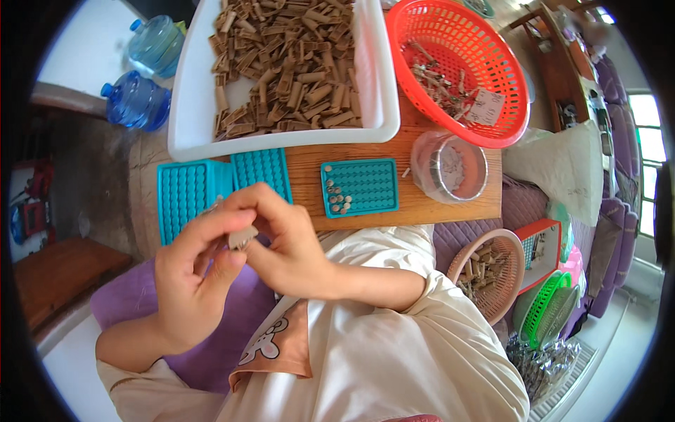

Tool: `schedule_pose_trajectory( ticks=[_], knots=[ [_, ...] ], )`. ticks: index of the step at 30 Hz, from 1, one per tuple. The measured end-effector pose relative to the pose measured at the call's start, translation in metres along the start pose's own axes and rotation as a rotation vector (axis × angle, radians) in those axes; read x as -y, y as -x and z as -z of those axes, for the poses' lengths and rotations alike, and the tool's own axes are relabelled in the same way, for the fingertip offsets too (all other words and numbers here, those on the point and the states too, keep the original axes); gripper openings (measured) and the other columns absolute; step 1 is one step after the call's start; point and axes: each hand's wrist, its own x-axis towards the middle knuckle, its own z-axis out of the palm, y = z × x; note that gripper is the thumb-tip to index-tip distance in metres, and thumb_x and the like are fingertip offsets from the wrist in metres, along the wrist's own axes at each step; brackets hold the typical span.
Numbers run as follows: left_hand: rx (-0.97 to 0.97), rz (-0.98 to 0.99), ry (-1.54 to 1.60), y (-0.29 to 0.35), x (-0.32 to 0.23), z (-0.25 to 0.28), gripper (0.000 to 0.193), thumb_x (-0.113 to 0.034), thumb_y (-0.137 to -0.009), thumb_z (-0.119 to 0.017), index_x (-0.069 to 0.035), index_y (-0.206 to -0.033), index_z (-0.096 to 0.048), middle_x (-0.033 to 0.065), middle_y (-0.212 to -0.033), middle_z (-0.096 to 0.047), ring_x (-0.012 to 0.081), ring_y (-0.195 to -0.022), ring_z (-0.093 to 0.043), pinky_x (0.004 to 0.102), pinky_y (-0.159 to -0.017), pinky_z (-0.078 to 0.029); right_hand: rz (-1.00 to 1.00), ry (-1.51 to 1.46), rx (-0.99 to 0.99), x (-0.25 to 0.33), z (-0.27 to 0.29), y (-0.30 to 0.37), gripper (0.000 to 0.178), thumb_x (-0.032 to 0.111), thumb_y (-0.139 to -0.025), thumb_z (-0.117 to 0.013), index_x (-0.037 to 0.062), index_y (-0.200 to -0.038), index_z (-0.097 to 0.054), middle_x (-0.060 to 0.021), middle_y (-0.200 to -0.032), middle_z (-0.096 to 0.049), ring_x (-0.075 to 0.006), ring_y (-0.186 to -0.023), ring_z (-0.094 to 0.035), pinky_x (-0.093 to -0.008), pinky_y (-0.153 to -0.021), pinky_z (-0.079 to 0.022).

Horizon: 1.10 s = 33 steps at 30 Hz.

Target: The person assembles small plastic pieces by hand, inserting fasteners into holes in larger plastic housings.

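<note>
Wooden piece (241, 238), small, flat and brown, sat pinched between the two hands just in front of the near edge of the table (422, 204), above a purple cushion (232, 330). Far left, two blue water bottles (144, 77) lay on the floor. The left hand (193, 281) had thumb and forefinger closed on the piece from below. Behind it stood two teal peg trays (186, 193), and farther back a white tray (193, 105) heaped with more brown pieces. The right hand (288, 243) curled over the piece from above, fingertips pressed to it; whether it held something tiny as well I could not tell. Right of that lay a third teal tray (360, 186) with a few small metal bits in one corner, then a clear tub (450, 169) and a red basket (464, 67). By my judgement the step was fitting or working one piece held in both hands; the next move would call for a steady pinch and fine fingertip alignment
</note>
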Motion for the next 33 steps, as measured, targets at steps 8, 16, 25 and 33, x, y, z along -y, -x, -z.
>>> schedule_pose_trajectory(
  ticks=[8, 16, 25, 33],
  knots=[
    [-0.005, -0.161, -0.338, -0.002, -0.003, -0.001, 0.022, -0.004, -0.073, -0.060, 0.002, -0.094, -0.055, 0.0100, -0.087, -0.060, 0.0155, -0.076, -0.058, 0.0240, -0.067, -0.046, 0.166, 0.133, 0.006, -0.005, 0.000, 0.003, 0.025, -0.008, -0.069, -0.047, -0.0001, -0.092, -0.046, -0.0098, -0.086, -0.057, -0.0167, -0.076, -0.057, -0.0255, -0.066, -0.046],
    [0.036, 0.040, -0.069, -0.003, -0.002, -0.001, 0.025, -0.001, -0.074, -0.058, 0.003, -0.098, -0.054, 0.0112, -0.096, -0.057, 0.0161, -0.087, -0.055, 0.0253, -0.076, -0.044, 0.054, 0.092, 0.038, -0.004, 0.006, 0.006, 0.026, -0.008, -0.068, -0.047, 0.0003, -0.093, -0.045, -0.0086, -0.085, -0.054, -0.0162, -0.079, -0.055, -0.0255, -0.069, -0.044],
    [0.051, -0.029, -0.097, -0.001, -0.003, 0.001, 0.025, 0.002, -0.073, -0.058, 0.004, -0.098, -0.053, 0.0160, -0.099, -0.056, 0.0205, -0.093, -0.054, 0.0276, -0.079, -0.044, -0.005, 0.237, 0.004, -0.002, 0.006, 0.008, 0.031, -0.006, -0.068, -0.050, 0.0002, -0.097, -0.043, -0.0082, -0.090, -0.048, -0.0137, -0.086, -0.049, -0.0242, -0.074, -0.042],
    [0.036, -0.115, -0.159, 0.000, -0.003, 0.002, 0.024, 0.005, -0.072, -0.056, 0.002, -0.096, -0.054, 0.0152, -0.098, -0.056, 0.0215, -0.093, -0.054, 0.0284, -0.079, -0.044, -0.110, -0.023, -0.004, -0.007, -0.001, 0.011, 0.027, -0.004, -0.073, -0.048, 0.0007, -0.099, -0.041, -0.0051, -0.089, -0.048, -0.0108, -0.085, -0.048, -0.0232, -0.074, -0.041]
  ],
)
